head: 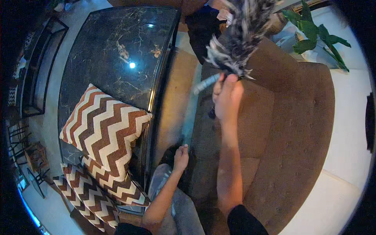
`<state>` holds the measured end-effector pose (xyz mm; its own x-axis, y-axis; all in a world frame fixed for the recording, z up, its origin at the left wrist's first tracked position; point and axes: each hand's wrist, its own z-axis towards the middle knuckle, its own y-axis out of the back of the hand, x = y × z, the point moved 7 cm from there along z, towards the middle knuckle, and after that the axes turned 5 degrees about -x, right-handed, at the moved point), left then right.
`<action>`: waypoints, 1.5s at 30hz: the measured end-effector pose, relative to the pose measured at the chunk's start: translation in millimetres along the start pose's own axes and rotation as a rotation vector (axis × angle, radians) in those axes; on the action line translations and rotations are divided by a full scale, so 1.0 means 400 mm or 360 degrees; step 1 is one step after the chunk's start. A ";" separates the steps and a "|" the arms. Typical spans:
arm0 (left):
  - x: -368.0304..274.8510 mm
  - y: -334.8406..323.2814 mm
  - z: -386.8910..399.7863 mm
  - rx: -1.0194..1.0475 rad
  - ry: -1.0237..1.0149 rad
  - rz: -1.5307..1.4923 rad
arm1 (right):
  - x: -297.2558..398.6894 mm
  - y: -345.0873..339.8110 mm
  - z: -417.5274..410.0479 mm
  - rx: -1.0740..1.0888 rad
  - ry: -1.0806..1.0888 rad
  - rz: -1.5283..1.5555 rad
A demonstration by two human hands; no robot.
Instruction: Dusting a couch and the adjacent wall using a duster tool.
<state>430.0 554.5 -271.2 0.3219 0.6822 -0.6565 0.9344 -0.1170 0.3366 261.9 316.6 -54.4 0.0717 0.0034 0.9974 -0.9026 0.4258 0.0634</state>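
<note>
My right hand [228,97] grips a feather duster by its pale handle [207,83]. Grey, black and white feathers [243,32] fan upward from the grip, blurred, above the far part of a brown fabric sofa [293,126]. Lower down, my left hand [181,158] hangs over the gap between the sofa and a dark marble-topped table [108,53]. Its fingers are curled, and nothing shows in them.
A zigzag-patterned cushion [105,129] rests on the table's near end, with several similar cushions [88,194] below it. Green leaves [311,32] stand beyond the sofa at the upper right. A black-framed table [44,67] is at far left.
</note>
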 end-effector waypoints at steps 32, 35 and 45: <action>-0.004 0.026 0.019 -0.0242 0.0038 -0.0123 | 0.060 0.025 0.024 0.0500 -0.0442 0.1140; 0.015 0.035 0.000 -0.0336 0.0140 -0.0276 | 0.005 0.042 -0.082 0.0411 -0.0627 0.1166; 0.206 0.063 -0.081 -0.0417 0.0450 -0.0093 | -0.502 0.305 -1.385 -0.0326 -0.2585 0.1691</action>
<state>475.2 631.2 -294.6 0.1802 0.8586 -0.4799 0.8673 0.0915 0.4893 372.4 869.4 -265.7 -0.8846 -0.3631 -0.2925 -0.2444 0.8953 -0.3723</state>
